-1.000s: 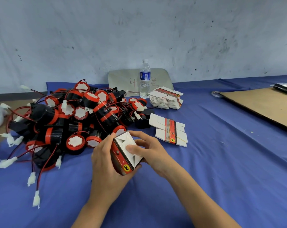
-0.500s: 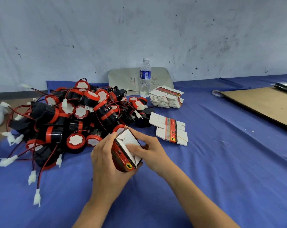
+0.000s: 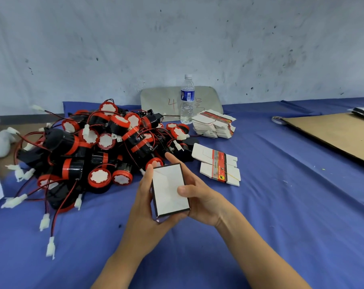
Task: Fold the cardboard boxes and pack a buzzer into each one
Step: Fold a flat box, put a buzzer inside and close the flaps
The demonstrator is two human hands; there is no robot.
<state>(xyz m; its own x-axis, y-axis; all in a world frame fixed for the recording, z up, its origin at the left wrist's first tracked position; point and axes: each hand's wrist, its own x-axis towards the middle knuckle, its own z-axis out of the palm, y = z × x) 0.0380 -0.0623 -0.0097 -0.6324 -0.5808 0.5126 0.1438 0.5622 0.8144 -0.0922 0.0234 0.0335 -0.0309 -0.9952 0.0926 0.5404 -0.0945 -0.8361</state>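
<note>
Gripping one box between them, above the cloth: left hand, fingers curled under, thumb along the left edge; right hand, fingers wrapped behind, thumb pressed on the white face. Whether the box is fully folded, or holds a buzzer, cannot be told.

Risk, box: thumb pressure on the broad white face may dent or flatten it; an untucked flap may spring open once the grip loosens.

Risk, buzzers: heaped and tangled just beyond the left hand; lifting one probably drags its neighbours along.

Flats: two bundles right of the heap, the nearer with a rubber band. Red strip, black edge, yellow round emblem; print too small to read.

Stack: more flats, farther back, same red strip; print unreadable. Loose, so likely to slide if knocked.

Bottle: upright beside the stack; blue label with barcode, brand unreadable. May topple if bumped.

Board: against the wall behind the bottle; red handwritten "4", a second mark partly hidden by the bottle.
</note>
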